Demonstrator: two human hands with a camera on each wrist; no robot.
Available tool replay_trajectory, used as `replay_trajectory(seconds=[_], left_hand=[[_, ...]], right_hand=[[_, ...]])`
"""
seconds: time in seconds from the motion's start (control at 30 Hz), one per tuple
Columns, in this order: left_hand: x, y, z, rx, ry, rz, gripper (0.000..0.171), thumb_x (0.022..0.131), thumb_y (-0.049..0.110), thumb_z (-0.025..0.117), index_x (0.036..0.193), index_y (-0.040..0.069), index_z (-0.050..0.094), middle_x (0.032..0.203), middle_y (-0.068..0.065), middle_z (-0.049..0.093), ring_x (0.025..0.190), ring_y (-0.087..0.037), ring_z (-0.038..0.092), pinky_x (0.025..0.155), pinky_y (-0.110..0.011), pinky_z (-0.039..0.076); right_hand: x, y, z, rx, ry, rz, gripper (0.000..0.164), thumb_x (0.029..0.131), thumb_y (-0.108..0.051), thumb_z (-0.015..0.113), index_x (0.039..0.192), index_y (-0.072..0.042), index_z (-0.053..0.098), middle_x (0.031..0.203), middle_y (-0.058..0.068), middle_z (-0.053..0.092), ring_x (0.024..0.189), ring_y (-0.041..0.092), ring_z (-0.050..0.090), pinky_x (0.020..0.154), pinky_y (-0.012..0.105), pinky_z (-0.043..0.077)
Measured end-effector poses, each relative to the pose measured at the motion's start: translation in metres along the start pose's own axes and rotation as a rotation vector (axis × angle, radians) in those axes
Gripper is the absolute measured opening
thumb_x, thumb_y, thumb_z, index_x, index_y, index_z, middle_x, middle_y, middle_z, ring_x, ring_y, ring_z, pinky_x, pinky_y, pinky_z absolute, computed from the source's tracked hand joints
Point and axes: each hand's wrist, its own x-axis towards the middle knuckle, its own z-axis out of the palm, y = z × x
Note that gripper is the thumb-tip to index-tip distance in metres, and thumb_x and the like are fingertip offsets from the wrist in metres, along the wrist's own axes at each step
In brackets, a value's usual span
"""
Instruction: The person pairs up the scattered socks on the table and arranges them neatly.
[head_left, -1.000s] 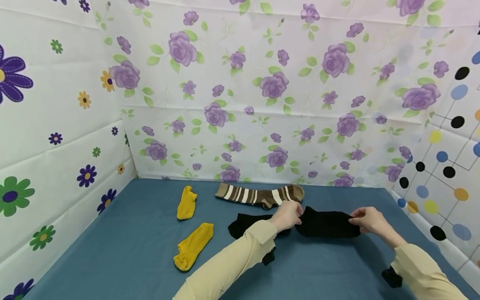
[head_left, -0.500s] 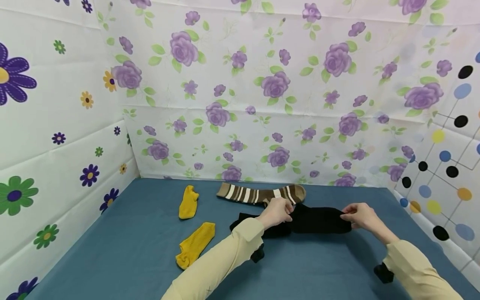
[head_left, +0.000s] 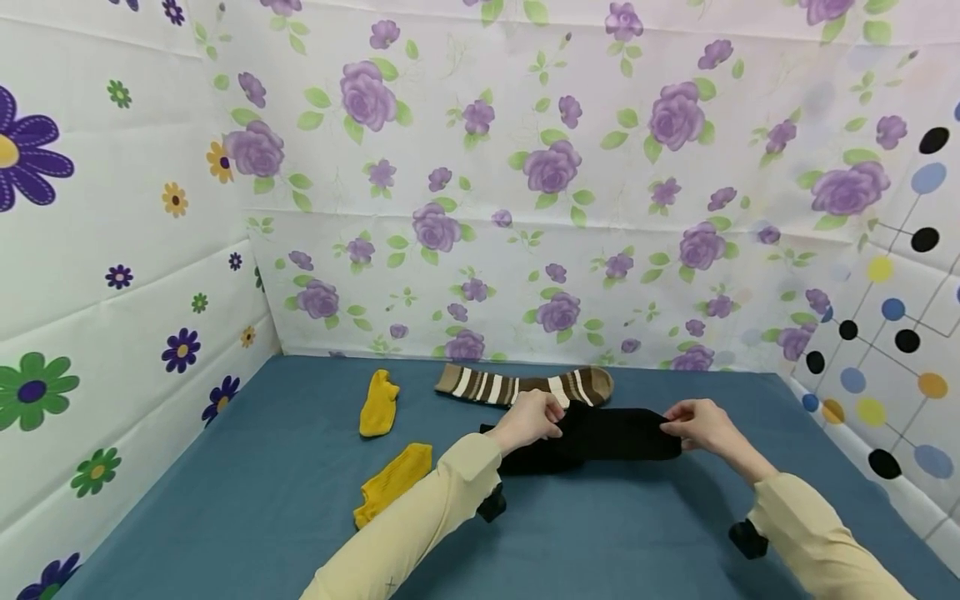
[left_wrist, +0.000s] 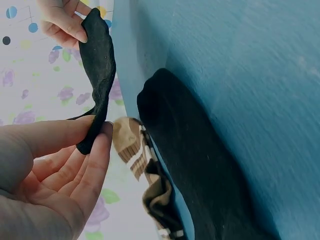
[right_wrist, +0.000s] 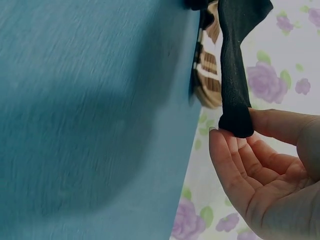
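Observation:
A black sock (head_left: 618,433) is stretched out sideways above the table between my two hands. My left hand (head_left: 528,419) pinches its left end between thumb and fingers, and my right hand (head_left: 701,423) pinches the right end. In the left wrist view the held sock (left_wrist: 100,60) hangs thin and edge-on from the fingertips. Below it a second black sock (left_wrist: 192,160) lies flat on the blue cloth, partly hidden by my left hand and sleeve in the head view. In the right wrist view the pinched sock end (right_wrist: 235,120) sits between thumb and fingertips.
A brown and white striped sock (head_left: 480,386) lies behind the black ones, near the back wall. Two yellow socks lie to the left, a far one (head_left: 378,406) and a nearer one (head_left: 397,479) partly covered by my left sleeve. Patterned sheets (head_left: 450,167) enclose the blue table (head_left: 225,500).
Both hands have moved left with the stretched black sock, which now overlaps the black sock lying on the table. My left sleeve covers more of the nearer yellow sock.

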Motion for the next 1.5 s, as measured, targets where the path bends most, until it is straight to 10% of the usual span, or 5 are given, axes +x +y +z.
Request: replay_trajectory(seconds=[1.5], left_hand=[[-0.04, -0.041, -0.056, -0.09, 0.025, -0.065, 0.015, 0.075, -0.007, 0.069, 0.089, -0.005, 0.062, 0.075, -0.006, 0.056, 0.064, -0.018, 0.058, 0.059, -0.033, 0.051]], right_hand=[[0.033, -0.056, 0.059, 0.057, -0.023, -0.015, 0.017, 0.083, -0.008, 0.065, 0.094, 0.005, 0.062, 0.081, 0.007, 0.059, 0.063, 0.019, 0.057, 0.061, 0.039, 0.05]])
